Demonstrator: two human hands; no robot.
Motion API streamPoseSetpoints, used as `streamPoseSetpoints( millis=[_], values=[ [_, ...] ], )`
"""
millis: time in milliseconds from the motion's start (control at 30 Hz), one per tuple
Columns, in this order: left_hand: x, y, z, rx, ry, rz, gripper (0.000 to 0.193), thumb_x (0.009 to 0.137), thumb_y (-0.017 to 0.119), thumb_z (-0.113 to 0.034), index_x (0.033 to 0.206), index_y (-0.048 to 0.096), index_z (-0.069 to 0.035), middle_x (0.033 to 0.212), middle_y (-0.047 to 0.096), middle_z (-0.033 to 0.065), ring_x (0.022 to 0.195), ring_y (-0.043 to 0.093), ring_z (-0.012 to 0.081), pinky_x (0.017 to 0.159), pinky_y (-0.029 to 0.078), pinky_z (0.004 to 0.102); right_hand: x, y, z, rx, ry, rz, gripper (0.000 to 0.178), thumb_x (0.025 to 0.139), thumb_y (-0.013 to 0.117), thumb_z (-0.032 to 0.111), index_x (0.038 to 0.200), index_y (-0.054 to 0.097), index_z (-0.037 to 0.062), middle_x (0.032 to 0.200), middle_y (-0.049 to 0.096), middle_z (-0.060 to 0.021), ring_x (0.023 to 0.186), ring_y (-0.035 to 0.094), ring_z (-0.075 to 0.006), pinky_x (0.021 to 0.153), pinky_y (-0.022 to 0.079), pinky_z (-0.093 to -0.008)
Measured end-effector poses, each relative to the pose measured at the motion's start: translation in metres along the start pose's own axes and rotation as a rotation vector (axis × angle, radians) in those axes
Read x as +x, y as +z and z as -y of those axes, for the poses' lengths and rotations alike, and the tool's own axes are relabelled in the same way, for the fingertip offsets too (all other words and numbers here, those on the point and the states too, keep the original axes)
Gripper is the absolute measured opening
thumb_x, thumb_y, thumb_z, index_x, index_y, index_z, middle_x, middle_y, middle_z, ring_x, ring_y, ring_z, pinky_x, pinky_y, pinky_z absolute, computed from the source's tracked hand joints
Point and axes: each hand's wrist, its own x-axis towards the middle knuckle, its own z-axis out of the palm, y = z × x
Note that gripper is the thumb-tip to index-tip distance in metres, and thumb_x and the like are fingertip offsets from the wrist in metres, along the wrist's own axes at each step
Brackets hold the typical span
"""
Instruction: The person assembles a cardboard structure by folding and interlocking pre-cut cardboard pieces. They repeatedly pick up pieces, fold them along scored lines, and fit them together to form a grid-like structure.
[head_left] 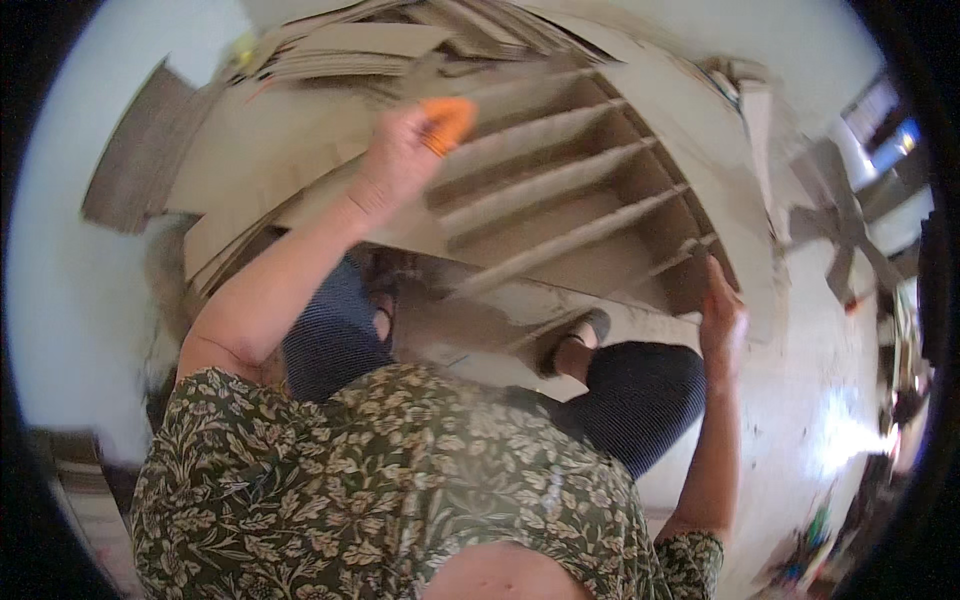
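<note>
A brown, cardboard-like divided tray (550, 225) stretches in front of my knees, with several parallel partitions across it. My left hand (405, 145) is raised over its left part, closed round a small orange rounded object (447, 124). Blur hides exactly what this object is, and I cannot tell whether it touches the tray. At the tray's near right corner, my right hand (722, 318) grips the side wall, with the fingers partly hidden by it.
Flat brown sheets (355, 50) are stacked beyond the tray. A dark brown board (150, 150) lies at the far left. On the right, a cross-shaped brown piece (840, 220) rests on the pale floor (790, 400). My feet (575, 345) are just below the tray's near edge.
</note>
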Motion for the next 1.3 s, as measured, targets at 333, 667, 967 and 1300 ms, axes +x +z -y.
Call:
streamPoseSetpoints(
  millis=[333, 667, 967, 1300],
  values=[
    [-0.059, -0.104, 0.153, 1.247, -0.188, -0.078, 0.052, 0.086, 0.062, -0.038, 0.125, 0.053, -0.004, 0.119, 0.058, 0.0158, 0.11, 0.054, 0.034, 0.095, 0.043, 0.0399, -0.005, -0.017, -0.005, -0.2, 0.109, -0.054, 0.052, 0.086, 0.055, -0.001, 0.135, 0.048, 0.0139, 0.106, 0.063, -0.0185, 0.093, 0.064, -0.0324, 0.077, 0.052, -0.0398],
    [-0.034, -0.105, 0.162, 0.904, -0.429, 0.2, 0.034, 0.087, 0.06, -0.024, 0.116, 0.061, -0.006, 0.105, 0.065, 0.0166, 0.095, 0.062, 0.0341, 0.083, 0.048, 0.0387, -0.003, -0.035, 0.066, -0.046, 0.098, -0.208, 0.046, 0.084, 0.057, -0.004, 0.128, 0.052, 0.005, 0.113, 0.061, -0.0175, 0.103, 0.06, -0.0317, 0.086, 0.048, -0.0379],
    [-0.003, -0.128, 0.155, 0.61, -0.446, -0.053, 0.029, 0.083, 0.067, -0.026, 0.102, 0.069, -0.005, 0.094, 0.068, 0.0139, 0.08, 0.064, 0.0296, 0.064, 0.049, 0.0338, 0.022, -0.02, 0.126, 0.388, 0.102, -0.062, 0.03, 0.083, 0.059, -0.004, 0.114, 0.062, -0.001, 0.105, 0.065, -0.0138, 0.097, 0.062, -0.0203, 0.083, 0.049, -0.0303],
    [-0.028, 0.023, -0.04, 0.568, 0.921, 0.177, 0.026, 0.072, 0.065, -0.007, 0.098, 0.07, -0.006, 0.109, 0.066, 0.0077, 0.096, 0.063, 0.0238, 0.086, 0.05, 0.0379, 0.046, 0.007, 0.158, 1.774, 0.836, 0.277, 0.033, 0.097, 0.05, 0.024, 0.111, 0.059, -0.0045, 0.099, 0.066, -0.0149, 0.087, 0.067, -0.0246, 0.074, 0.055, -0.0344]
  ],
)
